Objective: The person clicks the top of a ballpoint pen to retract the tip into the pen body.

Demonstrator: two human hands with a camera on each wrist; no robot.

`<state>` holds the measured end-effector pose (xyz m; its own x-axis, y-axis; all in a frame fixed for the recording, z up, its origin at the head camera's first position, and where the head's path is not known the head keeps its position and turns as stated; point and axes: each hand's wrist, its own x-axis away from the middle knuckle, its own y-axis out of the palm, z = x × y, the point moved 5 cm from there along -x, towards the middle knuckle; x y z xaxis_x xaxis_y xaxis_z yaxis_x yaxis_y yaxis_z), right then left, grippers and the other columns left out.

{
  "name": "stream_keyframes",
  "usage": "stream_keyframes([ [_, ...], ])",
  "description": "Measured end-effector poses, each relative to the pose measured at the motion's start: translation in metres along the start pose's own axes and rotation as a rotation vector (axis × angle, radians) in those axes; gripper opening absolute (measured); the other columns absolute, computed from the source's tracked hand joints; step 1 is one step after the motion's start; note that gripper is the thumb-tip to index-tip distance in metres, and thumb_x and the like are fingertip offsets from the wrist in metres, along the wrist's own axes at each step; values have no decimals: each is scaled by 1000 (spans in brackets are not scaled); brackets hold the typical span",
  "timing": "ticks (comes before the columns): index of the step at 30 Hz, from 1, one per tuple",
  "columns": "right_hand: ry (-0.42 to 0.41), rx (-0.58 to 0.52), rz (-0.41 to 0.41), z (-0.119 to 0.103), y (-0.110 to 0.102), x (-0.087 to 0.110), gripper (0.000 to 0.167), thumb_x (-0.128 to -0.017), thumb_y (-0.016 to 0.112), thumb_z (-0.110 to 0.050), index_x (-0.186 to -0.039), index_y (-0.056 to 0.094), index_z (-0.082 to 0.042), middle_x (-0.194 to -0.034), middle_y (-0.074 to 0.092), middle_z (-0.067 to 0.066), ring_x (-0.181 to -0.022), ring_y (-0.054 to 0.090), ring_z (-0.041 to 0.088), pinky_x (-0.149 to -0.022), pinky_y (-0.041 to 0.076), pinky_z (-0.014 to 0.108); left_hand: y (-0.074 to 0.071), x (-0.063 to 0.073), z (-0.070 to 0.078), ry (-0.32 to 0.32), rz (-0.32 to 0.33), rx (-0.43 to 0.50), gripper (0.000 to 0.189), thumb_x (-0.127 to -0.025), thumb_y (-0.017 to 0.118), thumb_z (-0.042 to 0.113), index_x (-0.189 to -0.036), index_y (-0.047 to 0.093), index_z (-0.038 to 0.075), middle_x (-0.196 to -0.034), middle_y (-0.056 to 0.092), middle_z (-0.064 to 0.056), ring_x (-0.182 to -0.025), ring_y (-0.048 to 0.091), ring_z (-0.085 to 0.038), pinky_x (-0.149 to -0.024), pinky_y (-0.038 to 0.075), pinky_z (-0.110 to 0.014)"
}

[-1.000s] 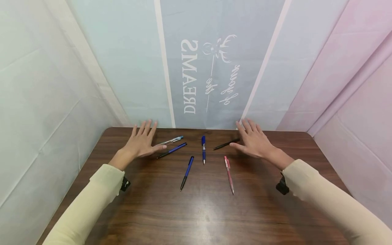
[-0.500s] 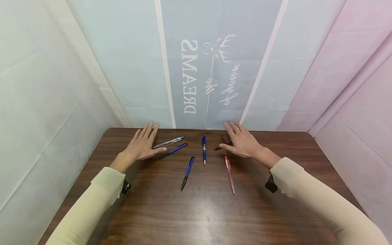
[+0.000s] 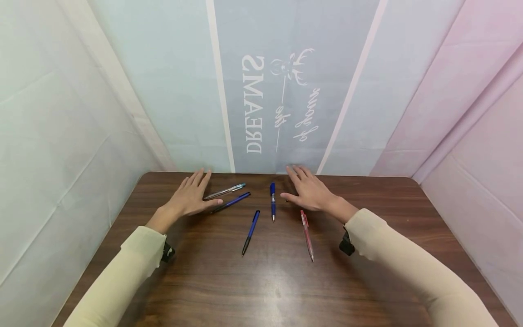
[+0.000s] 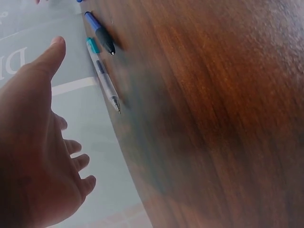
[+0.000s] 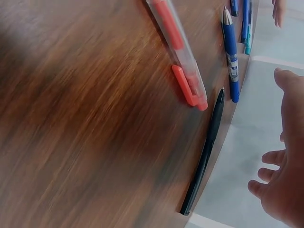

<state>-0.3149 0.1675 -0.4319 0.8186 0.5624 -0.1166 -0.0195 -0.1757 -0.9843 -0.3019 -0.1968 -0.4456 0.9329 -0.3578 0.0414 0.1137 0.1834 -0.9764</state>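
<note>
With fingers spread, my left hand (image 3: 188,197) hovers over the back left of the table, its thumb overlapping a blue pen with a black grip (image 3: 234,200) in the head view. Beside that lies a clear pen with a teal end (image 3: 225,191). My right hand (image 3: 311,190) is held over the back right, fingers extended and holding nothing. It hides nearly all of a black pen from the head view; the right wrist view shows that black pen (image 5: 204,156) on the table. Between the hands lies a blue pen with a silver tip (image 3: 273,204).
Nearer the front, a second blue pen with a black grip (image 3: 251,232) and a red pen (image 3: 307,236) lie on the brown wooden table (image 3: 212,281). A printed cloth (image 3: 282,154) hangs along the back edge, with pale cloth walls on both sides.
My right hand has moved left, covering the black pen in the head view and nearing the middle blue pen. My left hand stays almost in place. The pens have not moved.
</note>
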Motion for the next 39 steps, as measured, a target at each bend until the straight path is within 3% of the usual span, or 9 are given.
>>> stream_keyframes([
  [10,-18,-77,-10,-12,5,-13,90,-106,55,-60,-167,24,-1,-168,30,26,-155,29,44,-126,30,59,1,1,0,15,-3,71,106,-98,63,66,-168,16,0,-173,12,-29,-158,17,-52,-128,16,-67],
  [19,-1,-136,-7,-26,13,-25,85,-106,55,-59,-165,30,-2,-166,36,21,-153,35,38,-122,39,54,4,0,-1,29,10,121,102,-97,67,62,-167,24,1,-172,20,-28,-156,22,-51,-122,28,-71],
  [26,-4,-173,-3,-37,18,-35,84,-106,58,-57,-165,31,-4,-165,38,21,-152,37,38,-122,40,55,4,1,2,40,18,157,100,-97,71,58,-166,27,1,-170,21,-29,-155,23,-52,-117,33,-75],
  [39,17,-245,-13,-49,29,-56,80,-106,61,-53,-163,37,-3,-161,42,25,-149,42,41,-121,41,56,8,0,1,43,4,244,90,-102,69,49,-164,29,-3,-168,25,-32,-153,25,-53,-116,35,-73],
])
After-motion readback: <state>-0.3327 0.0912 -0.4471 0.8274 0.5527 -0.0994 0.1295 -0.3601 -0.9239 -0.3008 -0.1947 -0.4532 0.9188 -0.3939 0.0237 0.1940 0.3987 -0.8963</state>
